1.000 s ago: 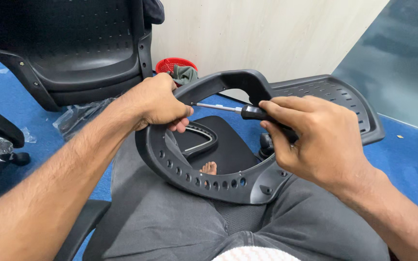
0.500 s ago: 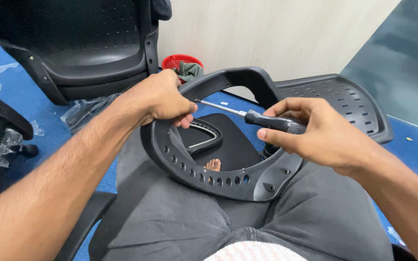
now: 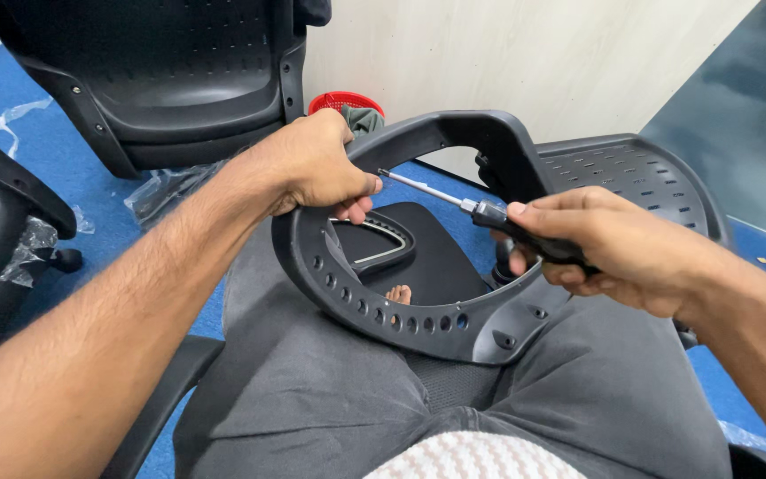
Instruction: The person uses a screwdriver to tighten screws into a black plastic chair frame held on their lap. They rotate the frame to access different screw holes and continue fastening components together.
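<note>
Left hand (image 3: 316,168) clamped on the upper left rim of the black plastic chair frame (image 3: 401,310), which rests across the lap; right hand (image 3: 596,244) closed round the screwdriver (image 3: 454,202), tip at the rim beside the left thumb. Risk: tip could skid into that thumb, since the curved frame sits unbraced on the thighs. Chair shell (image 3: 170,80), perforated seat pan (image 3: 640,177), red basket (image 3: 347,105) and plastic wrap (image 3: 166,191) crowd the blue floor around.

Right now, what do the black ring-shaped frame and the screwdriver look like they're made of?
The black ring-shaped frame held by the left hand looks like moulded plastic: matte, with evenly formed holes along its rim. The screwdriver in the right hand has a shiny, silvery shaft, probably steel, and a dark handle, likely plastic or rubber.
</note>
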